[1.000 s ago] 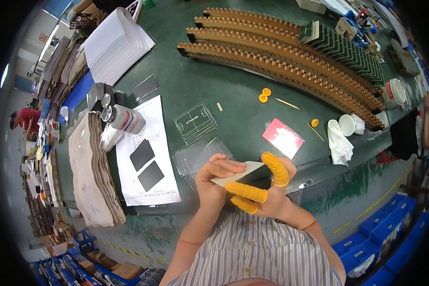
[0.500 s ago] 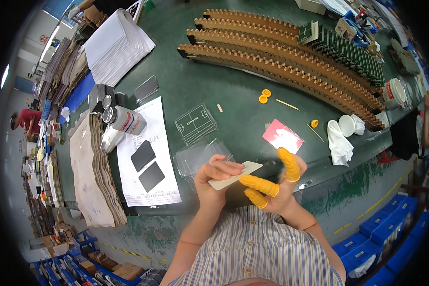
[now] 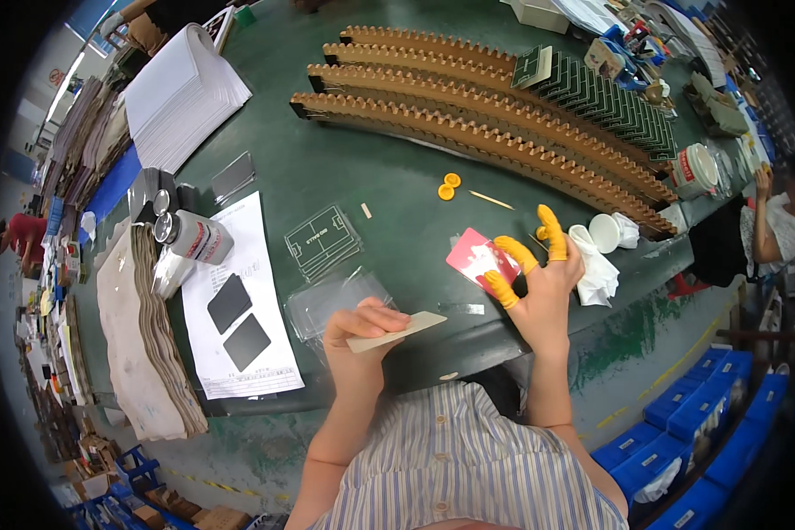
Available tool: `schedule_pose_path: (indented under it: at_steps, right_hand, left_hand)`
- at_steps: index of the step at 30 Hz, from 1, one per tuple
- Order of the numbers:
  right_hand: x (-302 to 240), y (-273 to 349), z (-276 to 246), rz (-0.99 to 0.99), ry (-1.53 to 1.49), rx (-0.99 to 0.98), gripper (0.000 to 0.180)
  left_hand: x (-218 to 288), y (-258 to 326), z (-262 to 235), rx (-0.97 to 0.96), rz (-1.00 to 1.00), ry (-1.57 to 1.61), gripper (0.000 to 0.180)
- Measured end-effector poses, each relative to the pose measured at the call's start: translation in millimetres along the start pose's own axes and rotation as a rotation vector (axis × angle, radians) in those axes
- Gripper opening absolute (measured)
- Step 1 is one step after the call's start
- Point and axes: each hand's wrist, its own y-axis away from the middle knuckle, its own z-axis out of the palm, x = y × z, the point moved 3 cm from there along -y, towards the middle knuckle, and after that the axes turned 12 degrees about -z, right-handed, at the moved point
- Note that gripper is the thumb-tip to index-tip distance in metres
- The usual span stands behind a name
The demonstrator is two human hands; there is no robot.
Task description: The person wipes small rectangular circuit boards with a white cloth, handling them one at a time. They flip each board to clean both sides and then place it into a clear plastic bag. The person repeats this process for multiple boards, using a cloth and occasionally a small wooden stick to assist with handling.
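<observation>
My left hand (image 3: 355,344) holds a thin cream-coloured card (image 3: 402,332) tilted above the table's near edge, fingers on top of it. My right hand (image 3: 543,287) wears yellow finger cots and reaches out over the table with its fingers apart. Below its fingers lies a pink and white card (image 3: 477,256). A toothpick near the fingertips is mostly hidden by the hand. Farther off lie another toothpick (image 3: 492,200) and two rolled yellow finger cots (image 3: 449,185). Left of them is a stack of dark green cards with white lines (image 3: 321,238).
Brown slotted racks (image 3: 468,115) stretch across the back, with green cards (image 3: 605,97) standing in them. Clear plastic sheets (image 3: 327,305), a paper sheet with dark cards (image 3: 247,347) and a metal-capped bottle (image 3: 194,237) lie left. A white cloth (image 3: 596,276) and white tub (image 3: 695,172) are right.
My right hand has moved away from the cream-coloured card, out to the right and forward over the pink card. My left hand still holds the cream-coloured card. The whole view has shifted rightward.
</observation>
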Motion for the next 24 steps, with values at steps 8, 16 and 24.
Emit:
schedule_pose_path:
  at_steps: [8, 16, 24]
  right_hand:
    - [-5.1, -4.8, 2.7, -0.04, 0.046, -0.053, 0.035]
    - [-7.3, -4.6, 4.4, -0.076, 0.052, -0.042, 0.032]
    - [-7.0, -3.6, 6.2, -0.084, 0.069, -0.048, 0.031]
  left_hand:
    - [6.2, -0.9, 7.7, -0.014, -0.049, 0.089, 0.029]
    - [3.6, 0.7, 3.7, -0.011, -0.056, 0.013, 0.027]
    - [3.8, -0.1, 4.7, -0.01, -0.02, -0.015, 0.026]
